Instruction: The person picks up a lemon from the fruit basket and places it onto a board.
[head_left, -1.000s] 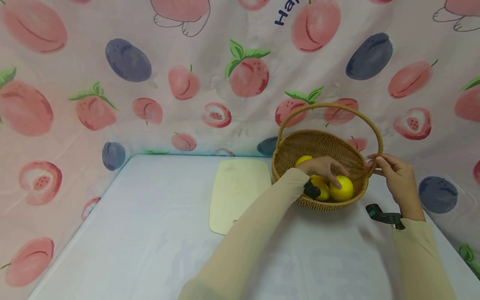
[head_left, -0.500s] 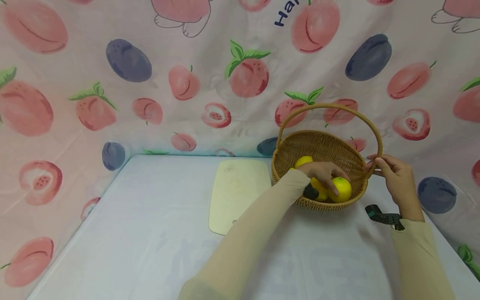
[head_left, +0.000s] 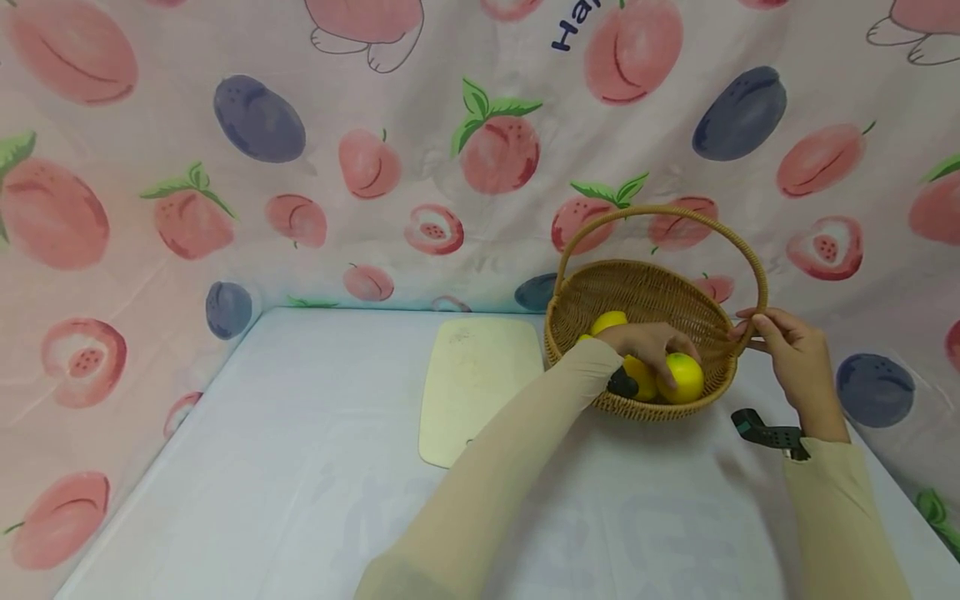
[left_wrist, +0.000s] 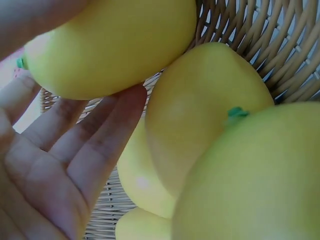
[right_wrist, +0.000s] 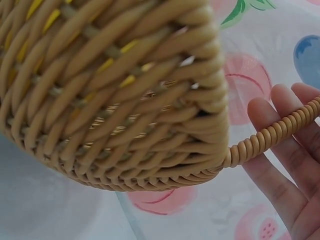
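Note:
A wicker basket (head_left: 637,287) with a tall arched handle (head_left: 761,279) stands at the right of the table, tilted toward the front. Inside it, my left hand (head_left: 648,340) grips a yellow lemon (head_left: 684,383). The left wrist view shows thumb and fingers around this lemon (left_wrist: 115,50), which has a small green tip. Several other lemons (left_wrist: 200,110) lie crowded beside the hand, partly hidden by it in the head view. At the basket's right rim, my right hand (head_left: 798,350) holds the base of the handle, its fingers behind the wrapped cane (right_wrist: 280,132).
A cream cutting board (head_left: 472,383) lies flat just left of the basket, partly covered by my left sleeve (head_left: 495,483). A white cloth covers the table (head_left: 300,467). Behind hangs a fruit-print curtain (head_left: 420,167), close to the basket's back.
My left hand has shifted slightly and its fingers have closed further around the lemon, which has turned a little. The right hand and the basket have stayed in place.

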